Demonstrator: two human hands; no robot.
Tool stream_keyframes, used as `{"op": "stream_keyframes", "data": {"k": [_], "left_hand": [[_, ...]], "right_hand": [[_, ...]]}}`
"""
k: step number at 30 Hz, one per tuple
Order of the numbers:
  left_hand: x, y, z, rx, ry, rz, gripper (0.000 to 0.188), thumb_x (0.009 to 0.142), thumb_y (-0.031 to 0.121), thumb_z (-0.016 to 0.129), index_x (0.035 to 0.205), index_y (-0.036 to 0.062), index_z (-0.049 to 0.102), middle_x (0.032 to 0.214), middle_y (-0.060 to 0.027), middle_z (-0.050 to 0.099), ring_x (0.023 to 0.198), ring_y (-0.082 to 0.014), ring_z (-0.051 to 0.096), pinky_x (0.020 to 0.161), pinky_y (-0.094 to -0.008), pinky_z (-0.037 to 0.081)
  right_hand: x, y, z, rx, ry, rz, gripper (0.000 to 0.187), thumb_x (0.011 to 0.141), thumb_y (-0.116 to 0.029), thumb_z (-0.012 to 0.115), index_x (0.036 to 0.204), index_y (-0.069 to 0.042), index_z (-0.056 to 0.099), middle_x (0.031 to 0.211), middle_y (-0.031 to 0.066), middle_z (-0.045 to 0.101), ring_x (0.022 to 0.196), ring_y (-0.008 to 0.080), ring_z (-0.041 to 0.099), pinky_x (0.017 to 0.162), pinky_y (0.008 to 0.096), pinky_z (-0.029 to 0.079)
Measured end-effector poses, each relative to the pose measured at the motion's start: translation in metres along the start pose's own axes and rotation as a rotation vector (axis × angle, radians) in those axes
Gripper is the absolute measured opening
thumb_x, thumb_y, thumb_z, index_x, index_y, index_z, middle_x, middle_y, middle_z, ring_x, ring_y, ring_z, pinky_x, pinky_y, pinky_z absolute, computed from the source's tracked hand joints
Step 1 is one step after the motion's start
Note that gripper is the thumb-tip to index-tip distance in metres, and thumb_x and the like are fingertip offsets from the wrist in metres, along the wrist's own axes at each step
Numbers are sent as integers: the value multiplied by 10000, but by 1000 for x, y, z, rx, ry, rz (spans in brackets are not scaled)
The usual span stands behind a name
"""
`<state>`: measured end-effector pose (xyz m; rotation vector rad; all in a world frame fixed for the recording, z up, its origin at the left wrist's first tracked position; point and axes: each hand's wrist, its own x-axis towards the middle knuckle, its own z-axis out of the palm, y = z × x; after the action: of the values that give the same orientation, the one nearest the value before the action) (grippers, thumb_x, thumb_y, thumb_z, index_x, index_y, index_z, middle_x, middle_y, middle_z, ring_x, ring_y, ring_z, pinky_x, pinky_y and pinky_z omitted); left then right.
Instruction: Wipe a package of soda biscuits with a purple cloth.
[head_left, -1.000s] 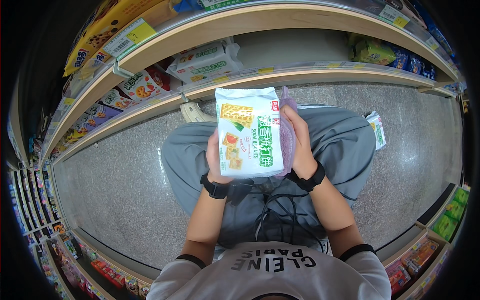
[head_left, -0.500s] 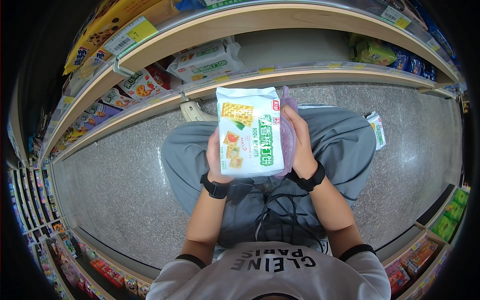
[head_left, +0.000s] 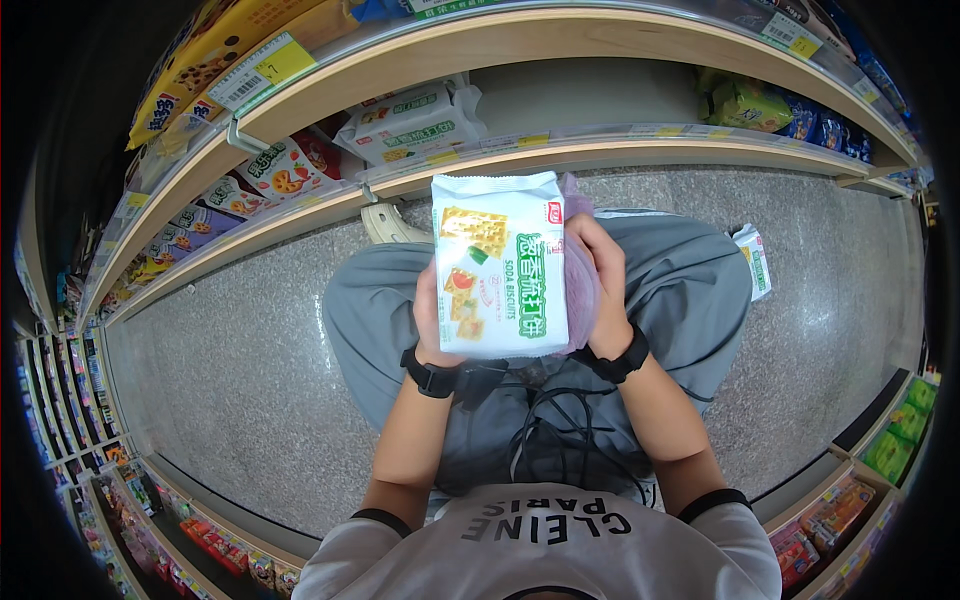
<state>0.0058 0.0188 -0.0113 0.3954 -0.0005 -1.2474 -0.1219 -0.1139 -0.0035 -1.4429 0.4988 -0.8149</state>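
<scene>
A white packet of soda biscuits point(head_left: 500, 270) with green lettering is held up over my lap. Its left side rests in my left hand point(head_left: 426, 312), whose fingers pass out of sight beneath it. My right hand point(head_left: 603, 270) is closed round a purple cloth point(head_left: 580, 290) along the packet's right side. Most of the cloth is hidden by the packet and the hand. Black bands sit on both my wrists.
In front is a low shelf point(head_left: 640, 155) with similar white packets point(head_left: 415, 125) at left and green and blue packs point(head_left: 745, 105) at right. Another white packet point(head_left: 752, 262) lies on the speckled floor beside my right knee. Stocked shelves also stand behind on both sides.
The packet has tilted slightly and its lower edge sits a little lower. My right hand and the purple cloth have shifted slightly along its right side.
</scene>
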Motion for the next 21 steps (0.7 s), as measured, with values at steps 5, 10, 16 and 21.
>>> {"op": "stream_keyframes", "data": {"k": [5,10,16,21], "left_hand": [[-1,3,-7,-169,-271,-48,472,943,327,359,1299,20,407,1274,-123,502,1101,-241,534,931,-355,430],[2,5,0,18,-119,25,504,949,386,342,1290,22,418,1224,-129,546,1034,-261,585,888,-383,471],[-7,4,12,271,-58,63,558,866,241,503,1344,13,328,1259,-141,513,1110,-270,542,935,-391,439],[-7,9,24,458,-39,-161,765,725,-26,613,1390,17,236,1323,-130,439,1207,-225,447,992,-345,356]], "right_hand": [[-3,-11,5,-36,59,-212,106,882,-43,491,786,-19,451,720,39,448,656,106,408,612,226,346],[-5,-15,8,21,130,-241,82,861,-19,528,849,-15,447,829,57,453,743,105,424,699,210,348],[-2,-21,8,155,157,-45,114,906,-90,536,856,-35,450,807,-3,480,747,56,431,686,199,362],[-2,-25,4,207,229,-95,142,940,-151,502,860,-40,466,758,-28,492,688,25,430,624,183,366]]}}
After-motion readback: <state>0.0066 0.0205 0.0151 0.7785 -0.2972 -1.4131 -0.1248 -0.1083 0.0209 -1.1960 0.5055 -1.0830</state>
